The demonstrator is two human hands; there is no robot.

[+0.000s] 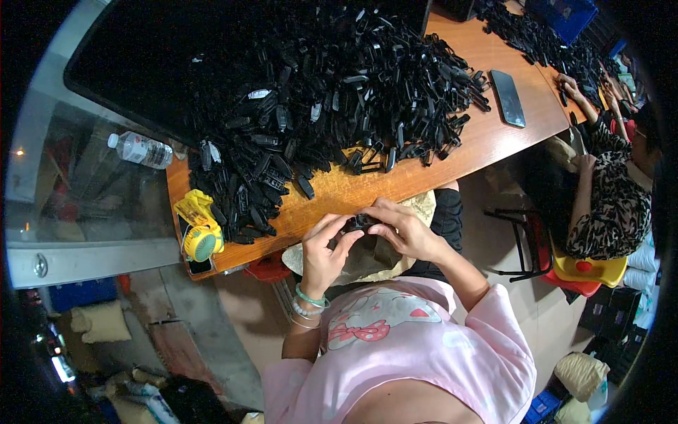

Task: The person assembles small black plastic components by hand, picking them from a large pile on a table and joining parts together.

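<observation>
Over my lap, at the table's front edge, both hands come together on one small black plastic part [359,224]. My left hand [325,253] pinches its left end between thumb and fingers. From the other side, my right hand [409,232] grips the right end with thumb and fingertips. The fingers cover much of the part, so its exact kind is hard to make out. Just beyond lies a large heap of similar black plastic pieces [339,106] on the wooden table [314,201]. Below my hands a pale sack [419,210] sits open on my lap.
A yellow-green handheld fan [203,241] stands at the table's left corner, by a plastic bottle [143,150]. A dark phone [508,99] lies right of the heap. At the far right a co-worker [614,191] sits on a yellow-and-red stool [583,271], handling pieces.
</observation>
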